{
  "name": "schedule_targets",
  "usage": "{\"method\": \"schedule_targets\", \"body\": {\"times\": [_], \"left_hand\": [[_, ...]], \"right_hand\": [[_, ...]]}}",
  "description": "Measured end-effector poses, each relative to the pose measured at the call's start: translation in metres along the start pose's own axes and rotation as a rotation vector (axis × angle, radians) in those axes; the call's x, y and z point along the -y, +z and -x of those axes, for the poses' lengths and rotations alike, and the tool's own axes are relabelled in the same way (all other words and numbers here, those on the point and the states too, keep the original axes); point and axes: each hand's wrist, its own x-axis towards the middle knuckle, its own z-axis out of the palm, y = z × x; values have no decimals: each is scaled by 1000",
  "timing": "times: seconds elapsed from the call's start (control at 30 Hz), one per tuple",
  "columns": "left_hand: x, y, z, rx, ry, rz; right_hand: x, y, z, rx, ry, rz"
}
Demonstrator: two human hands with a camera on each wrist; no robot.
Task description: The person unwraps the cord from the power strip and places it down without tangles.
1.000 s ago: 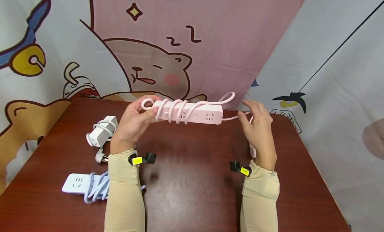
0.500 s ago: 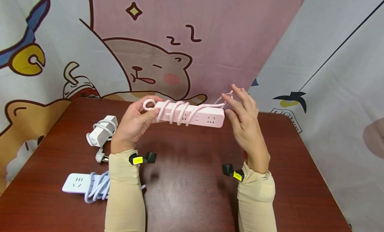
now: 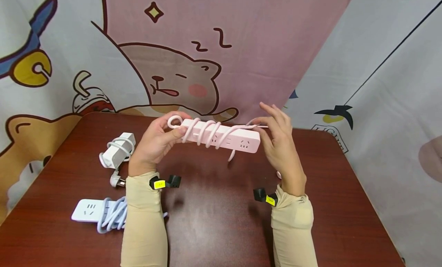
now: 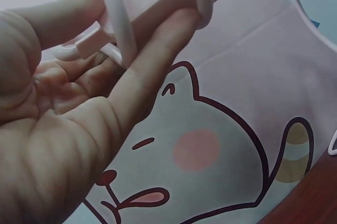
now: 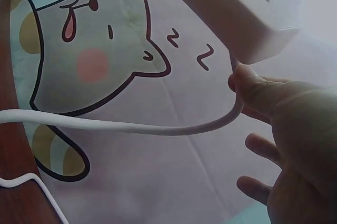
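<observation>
My left hand (image 3: 152, 140) grips the left end of a pink power strip (image 3: 252, 140), raised over the table. Several turns of its pink cord (image 3: 208, 134) wrap the strip's left half, and a small loop sticks out by the left thumb. Fingers lie along the strip's underside (image 4: 163, 8) in the left wrist view. At the other end, my right hand (image 3: 281, 148) pinches the cord between thumb and index finger, its other fingers spread. From that pinch the cord (image 5: 174, 129) curves away below the strip in the right wrist view. A short bit of cord hangs under the strip.
On the brown table (image 3: 207, 221), a white adapter-like block (image 3: 119, 150) with wound cord and a grey plug (image 3: 116, 180) lies at left. Nearer is a white power strip (image 3: 88, 210) wrapped in bluish cord (image 3: 114, 217). A cartoon curtain (image 3: 259, 48) hangs behind.
My right hand moved left to the strip's right end and took the cord. The raised cord loop there came down, and some cord now hangs below the strip. The left hand barely shifted.
</observation>
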Motion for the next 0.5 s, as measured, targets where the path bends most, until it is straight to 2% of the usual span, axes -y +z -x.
{"method": "schedule_targets", "body": {"times": [0.27,0.5], "left_hand": [[0,-1,1,-10,-9,-8],[0,-1,1,-3,-6,-23]], "right_hand": [[2,-3,-1,-48,-15,-56],[5,-6,-1,-105,-42,-59]]}}
